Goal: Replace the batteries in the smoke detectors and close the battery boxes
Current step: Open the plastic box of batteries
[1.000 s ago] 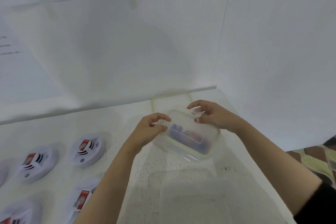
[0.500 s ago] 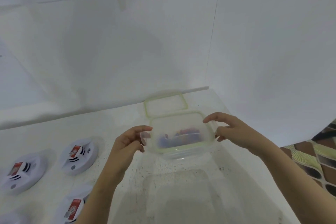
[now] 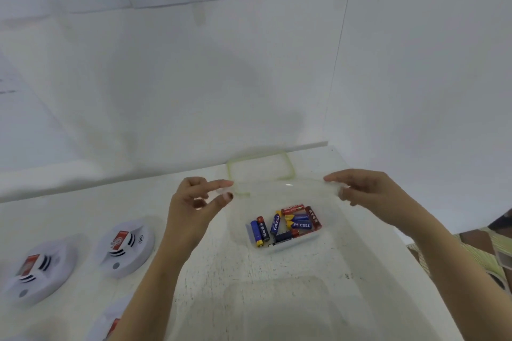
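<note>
Now the lid [image 3: 288, 185] is off the battery box [image 3: 307, 241]; our left hand [image 3: 194, 202] and right hand [image 3: 368, 194] pinch its ends. Loose grip drops it onto batteries [image 3: 288, 224].

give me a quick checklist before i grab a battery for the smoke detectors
1. Box open: ok. The lid is held up above the battery box.
2. Batteries in sight: ok. Several batteries lie loose in the box.
3. A free hand: not ok. The left hand and right hand both pinch the lid.
4. Smoke detectors close by: ok. The smoke detectors sit on the table to the left.
5. Batteries fresh or spent: cannot tell.
</note>
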### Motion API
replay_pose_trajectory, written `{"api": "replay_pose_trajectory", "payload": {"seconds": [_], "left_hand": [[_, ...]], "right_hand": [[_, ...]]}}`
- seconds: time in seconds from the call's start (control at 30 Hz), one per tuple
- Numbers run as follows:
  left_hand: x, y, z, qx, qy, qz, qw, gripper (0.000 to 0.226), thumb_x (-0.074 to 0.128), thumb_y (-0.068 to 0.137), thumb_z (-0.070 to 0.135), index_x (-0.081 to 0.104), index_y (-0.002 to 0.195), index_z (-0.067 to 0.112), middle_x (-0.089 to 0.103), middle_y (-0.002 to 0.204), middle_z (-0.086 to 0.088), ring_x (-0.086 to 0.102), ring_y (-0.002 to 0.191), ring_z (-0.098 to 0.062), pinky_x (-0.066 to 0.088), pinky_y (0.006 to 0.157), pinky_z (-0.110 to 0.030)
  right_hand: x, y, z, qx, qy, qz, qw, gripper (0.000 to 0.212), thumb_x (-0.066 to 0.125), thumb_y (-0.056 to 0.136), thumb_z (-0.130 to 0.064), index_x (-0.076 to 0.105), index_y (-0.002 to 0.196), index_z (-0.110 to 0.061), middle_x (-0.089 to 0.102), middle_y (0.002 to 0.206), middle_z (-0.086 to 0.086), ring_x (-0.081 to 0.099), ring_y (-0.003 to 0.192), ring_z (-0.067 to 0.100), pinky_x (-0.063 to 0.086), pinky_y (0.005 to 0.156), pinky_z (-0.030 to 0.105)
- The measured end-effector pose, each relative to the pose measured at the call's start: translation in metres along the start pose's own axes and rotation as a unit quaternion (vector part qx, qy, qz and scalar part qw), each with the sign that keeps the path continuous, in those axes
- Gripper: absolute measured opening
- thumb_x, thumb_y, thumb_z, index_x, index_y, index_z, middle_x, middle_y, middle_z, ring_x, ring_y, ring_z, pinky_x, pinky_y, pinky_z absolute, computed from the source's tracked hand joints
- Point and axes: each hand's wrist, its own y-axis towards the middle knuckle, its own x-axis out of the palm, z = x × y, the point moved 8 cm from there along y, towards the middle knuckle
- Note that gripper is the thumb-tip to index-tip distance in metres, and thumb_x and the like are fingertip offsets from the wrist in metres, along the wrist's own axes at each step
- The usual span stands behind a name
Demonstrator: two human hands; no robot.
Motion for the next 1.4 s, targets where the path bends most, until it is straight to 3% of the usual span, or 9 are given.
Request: {"api": "replay_pose_trajectory", "payload": {"seconds": [0.1,0.23,0.33,0.53,0.77,0.9,1.03,1.17,1.4], "left_hand": [[-0.002,0.019,0.010,0.009,-0.026,0.052,0.998,0.017,0.071,0.083,0.016,0.074,0.074,0.030,0.071,0.078,0.017,0.061,0.069,0.006,0.050,0.059,-0.012],[-0.001,0.055,0.010,-0.012,-0.031,0.082,0.996,0.017,0.068,0.089,0.015,0.072,0.077,0.025,0.070,0.065,0.013,0.057,0.056,0.002,0.050,0.049,-0.016],[0.004,0.080,-0.010,-0.058,-0.026,0.078,0.995,0.012,0.066,0.090,0.010,0.073,0.081,0.015,0.069,0.072,0.005,0.058,0.058,-0.006,0.051,0.050,-0.016],[0.011,0.096,-0.068,-0.185,-0.036,0.066,0.980,0.017,0.066,0.086,-0.004,0.068,0.102,-0.008,0.065,0.069,-0.007,0.061,0.064,-0.015,0.054,0.052,-0.014],[0.017,0.072,-0.094,-0.235,-0.040,0.040,0.970,0.041,0.066,0.085,-0.006,0.059,0.125,-0.001,0.065,0.102,-0.012,0.062,0.094,-0.022,0.052,0.075,-0.025],[0.010,0.038,-0.074,-0.190,0.005,0.074,0.979,0.031,0.067,0.088,0.004,0.064,0.117,0.015,0.063,0.112,-0.007,0.060,0.101,-0.019,0.051,0.091,-0.035],[0.028,-0.012,-0.067,-0.201,-0.049,0.006,0.978,0.025,0.064,0.092,0.009,0.065,0.114,0.020,0.068,0.107,-0.002,0.064,0.095,-0.013,0.054,0.072,-0.022],[0.043,-0.040,-0.071,-0.205,-0.045,-0.038,0.977,0.043,0.066,0.090,0.014,0.057,0.129,0.030,0.061,0.116,0.007,0.061,0.094,-0.001,0.052,0.059,-0.012],[0.043,-0.052,-0.064,-0.201,-0.030,-0.053,0.978,0.048,0.065,0.092,0.012,0.053,0.136,0.027,0.060,0.128,-0.001,0.062,0.106,-0.012,0.052,0.068,-0.018]], "right_hand": [[-0.009,0.027,-0.007,-0.003,0.012,0.058,0.998,0.013,0.058,0.091,-0.018,0.070,0.094,-0.023,0.070,0.082,-0.003,0.058,0.066,0.009,0.049,0.060,0.018],[-0.008,0.074,-0.010,0.005,-0.007,0.114,0.993,0.015,0.058,0.091,-0.018,0.072,0.088,-0.016,0.065,0.073,-0.006,0.050,0.059,0.009,0.042,0.055,0.018],[0.002,0.106,0.003,0.051,-0.019,0.114,0.992,0.023,0.060,0.090,-0.023,0.072,0.088,-0.004,0.063,0.073,0.002,0.047,0.056,0.011,0.038,0.048,0.014],[0.027,0.133,0.050,0.154,-0.024,0.078,0.985,0.044,0.061,0.090,-0.025,0.059,0.102,0.017,0.049,0.078,0.013,0.041,0.063,0.023,0.031,0.051,0.025],[0.036,0.111,0.063,0.175,-0.037,0.034,0.983,0.029,0.053,0.095,-0.026,0.059,0.118,-0.010,0.063,0.096,0.004,0.057,0.071,0.012,0.045,0.058,0.021],[0.034,0.076,0.056,0.138,-0.039,0.046,0.989,0.033,0.052,0.095,-0.025,0.051,0.128,-0.021,0.062,0.106,0.006,0.059,0.080,0.012,0.043,0.059,0.019],[0.038,0.029,0.052,0.128,0.023,0.056,0.990,0.025,0.048,0.097,-0.025,0.054,0.120,-0.029,0.066,0.105,-0.002,0.063,0.095,0.015,0.044,0.067,0.019],[0.044,-0.003,0.052,0.150,0.101,0.075,0.981,0.028,0.046,0.098,-0.022,0.053,0.125,-0.027,0.064,0.109,-0.002,0.062,0.097,0.014,0.047,0.065,0.019],[0.049,-0.028,0.055,0.173,0.139,0.086,0.971,0.036,0.050,0.097,-0.020,0.051,0.132,-0.022,0.066,0.107,0.000,0.064,0.097,0.015,0.054,0.085,0.036]]}}
